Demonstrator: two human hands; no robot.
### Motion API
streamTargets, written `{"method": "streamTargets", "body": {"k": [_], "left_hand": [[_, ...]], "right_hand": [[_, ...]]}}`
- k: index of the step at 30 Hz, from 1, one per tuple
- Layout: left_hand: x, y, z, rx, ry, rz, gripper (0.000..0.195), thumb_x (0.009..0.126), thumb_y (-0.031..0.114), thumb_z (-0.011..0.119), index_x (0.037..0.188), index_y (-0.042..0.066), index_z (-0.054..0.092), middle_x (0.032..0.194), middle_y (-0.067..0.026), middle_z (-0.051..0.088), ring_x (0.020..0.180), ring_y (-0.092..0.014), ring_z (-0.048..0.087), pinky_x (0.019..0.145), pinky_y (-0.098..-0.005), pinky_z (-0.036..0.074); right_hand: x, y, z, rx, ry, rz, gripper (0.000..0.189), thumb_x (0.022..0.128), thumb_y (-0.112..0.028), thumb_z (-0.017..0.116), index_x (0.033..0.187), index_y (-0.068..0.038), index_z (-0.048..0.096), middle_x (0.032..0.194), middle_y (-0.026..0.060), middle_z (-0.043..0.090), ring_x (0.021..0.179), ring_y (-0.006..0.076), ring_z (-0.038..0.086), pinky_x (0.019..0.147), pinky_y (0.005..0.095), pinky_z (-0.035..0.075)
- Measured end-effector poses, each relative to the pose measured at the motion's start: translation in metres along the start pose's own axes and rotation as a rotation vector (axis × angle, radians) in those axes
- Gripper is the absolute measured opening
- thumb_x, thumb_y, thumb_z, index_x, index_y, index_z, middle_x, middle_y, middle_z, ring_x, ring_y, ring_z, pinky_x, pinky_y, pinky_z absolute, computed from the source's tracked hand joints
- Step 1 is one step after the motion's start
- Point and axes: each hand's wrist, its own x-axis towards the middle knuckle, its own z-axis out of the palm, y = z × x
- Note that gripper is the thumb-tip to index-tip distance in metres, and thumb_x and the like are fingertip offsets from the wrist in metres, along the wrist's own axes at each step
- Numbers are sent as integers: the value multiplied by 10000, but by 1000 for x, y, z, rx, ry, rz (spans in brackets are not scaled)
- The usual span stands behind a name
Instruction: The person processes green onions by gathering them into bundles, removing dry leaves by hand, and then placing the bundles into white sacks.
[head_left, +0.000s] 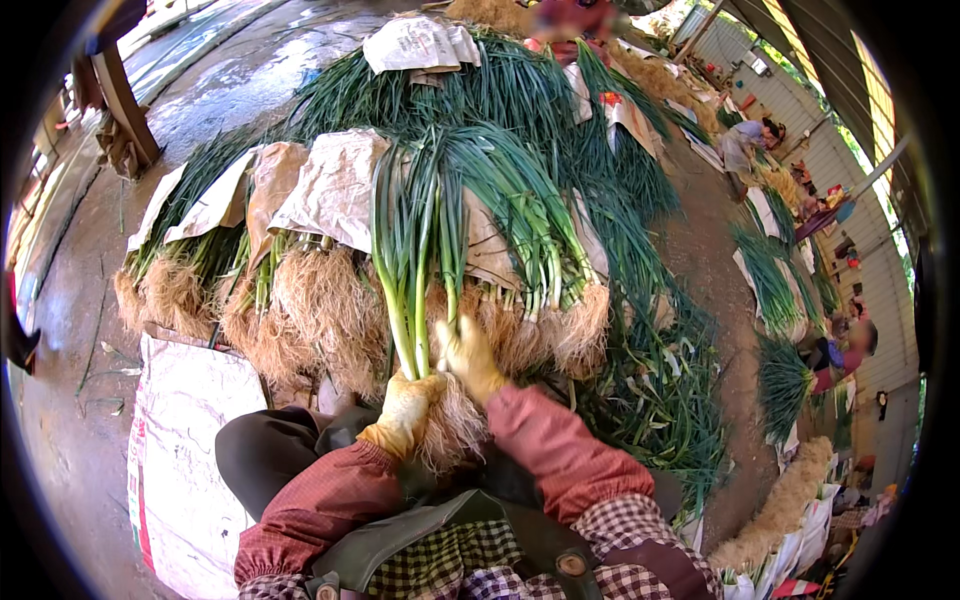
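Observation:
My left hand (409, 411), in a yellowed work glove, is shut around the white lower ends of a few long scallions (409, 300). Their green leaves point away from me, and a tuft of pale roots (450, 427) hangs out past the hand near my lap. Just to its right, my right hand (471, 358), gloved too and slightly blurred, pinches the lower part of a separate scallion stalk (452, 289). Beyond both hands lies a row of scallions with bushy tan roots (330, 307) towards me. More loose scallions (536, 240) rest on a brown sack piece (487, 240).
Woven sack pieces (330, 176) cover parts of the heap. A white sack (191, 450) lies at my left. Leaf scraps (660, 397) pile up on the right. A wooden post (127, 105) stands at far left. Other people (844, 364) sit among scallion piles along the right.

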Motion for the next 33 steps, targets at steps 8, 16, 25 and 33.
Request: {"method": "streamTargets", "body": {"k": [8,16,25,33], "left_hand": [[-13,11,-1,-55,-206,-148,185,778,16,584,961,-14,571,781,-62,607,648,-128,581,576,-238,491],[-1,-20,-14,-16,-99,-177,155,747,105,622,860,3,590,660,-34,574,499,-128,501,459,-243,417],[-58,2,-8,144,-667,-29,383,776,248,677,1024,-18,555,883,-80,606,765,-135,585,657,-222,489],[-49,-2,-6,15,-315,-85,192,747,-8,618,930,-17,558,785,-59,592,609,-108,532,500,-206,423]], "right_hand": [[57,-74,-78,131,124,-99,438,838,-416,551,1086,-65,467,902,74,555,793,184,568,664,310,516],[-62,-16,-15,-557,46,-189,425,886,-436,465,767,-44,578,655,39,594,606,179,571,578,307,447],[51,-106,-34,76,125,11,264,788,-230,550,917,-11,621,936,118,608,914,223,556,832,307,434],[104,-184,-96,194,354,-591,365,876,-308,487,1066,1,527,952,51,582,797,148,547,706,287,453]]}}
